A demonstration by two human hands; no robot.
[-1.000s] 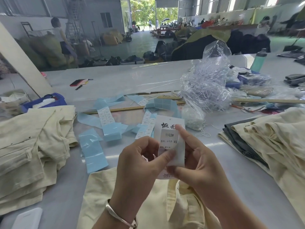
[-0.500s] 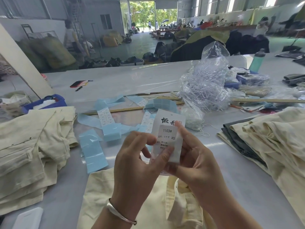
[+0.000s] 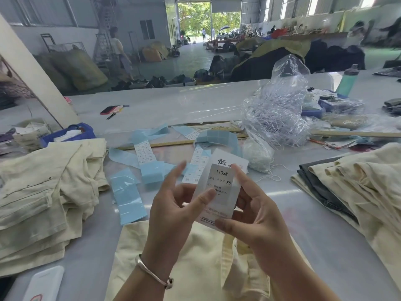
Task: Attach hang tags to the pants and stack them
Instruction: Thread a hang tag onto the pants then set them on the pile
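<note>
Our left hand [image 3: 173, 216] and right hand [image 3: 249, 216] both pinch one white printed paper hang tag [image 3: 219, 187], held above the cream cotton pants [image 3: 178, 261] lying at 6 o'clock — we judge the tagging step is in hand, the tag not yet fastened. Next it must be tied to the waistband; we count two cream stacks — 9 [image 3: 43, 192] and 3 o'clock [image 3: 358, 187].

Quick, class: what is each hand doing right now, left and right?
Left hand: thumb presses the front of the hang tag; other fingers straight.
Right hand: fingers curled round the hang tag's right edge, holding it.
</note>
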